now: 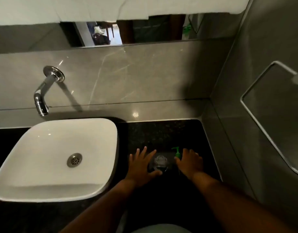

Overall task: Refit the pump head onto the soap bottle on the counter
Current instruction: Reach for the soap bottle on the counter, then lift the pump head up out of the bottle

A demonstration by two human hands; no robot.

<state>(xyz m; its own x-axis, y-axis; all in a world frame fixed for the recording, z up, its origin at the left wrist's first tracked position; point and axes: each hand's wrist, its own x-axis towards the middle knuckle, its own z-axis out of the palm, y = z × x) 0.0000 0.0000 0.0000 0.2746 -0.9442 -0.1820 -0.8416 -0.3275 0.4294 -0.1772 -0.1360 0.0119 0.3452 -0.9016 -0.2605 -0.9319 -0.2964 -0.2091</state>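
Bare dark counter (163, 132) lies open behind the hands, up to the back wall (128, 78). The basin (60, 158) hems in the left; the side wall (229, 148) closes the right. The bottle (159, 161) and green pump (177, 153) fill the gap between the hands.

basin (57, 158) left | bottle (159, 163) between hands | pump head (177, 153) right

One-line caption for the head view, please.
Beside a white basin, the left hand steadies a dark soap bottle on the black counter while the right hand holds the green pump head.
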